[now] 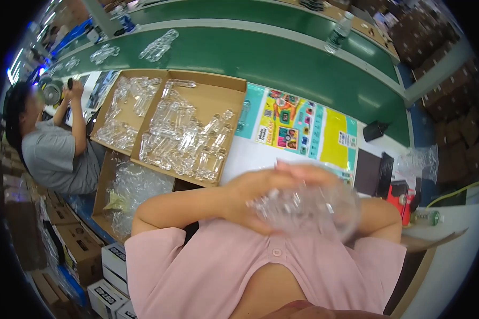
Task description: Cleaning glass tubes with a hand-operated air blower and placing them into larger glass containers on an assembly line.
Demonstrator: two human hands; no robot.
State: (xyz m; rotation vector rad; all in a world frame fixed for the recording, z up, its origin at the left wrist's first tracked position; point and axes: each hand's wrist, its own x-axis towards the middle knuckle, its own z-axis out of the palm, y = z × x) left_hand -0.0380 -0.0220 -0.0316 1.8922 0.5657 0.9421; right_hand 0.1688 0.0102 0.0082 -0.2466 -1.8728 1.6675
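Close to my chest, a clear plastic thing [316, 210] is smeared by motion, and its exact kind cannot be made out. My left hand [247, 196] is closed on its left side. Across its top lies my right hand [311, 174], fingers bent and meeting the left hand's fingers; it also grips the plastic. Left of my hands, a shallow cardboard tray [221, 87] holds many clear plastic link-shaped pieces [186, 138]. A second cardboard tray [135, 74] beside it holds more of them.
A colourful printed sheet [303, 127] lies on the white table beyond my hands. Below the trays, a cardboard box [98, 207] contains crumpled clear film [135, 186]. A black holder [375, 130], a red object [399, 202] and a bottle [428, 217] are rightward. A person [64, 143] works at left.
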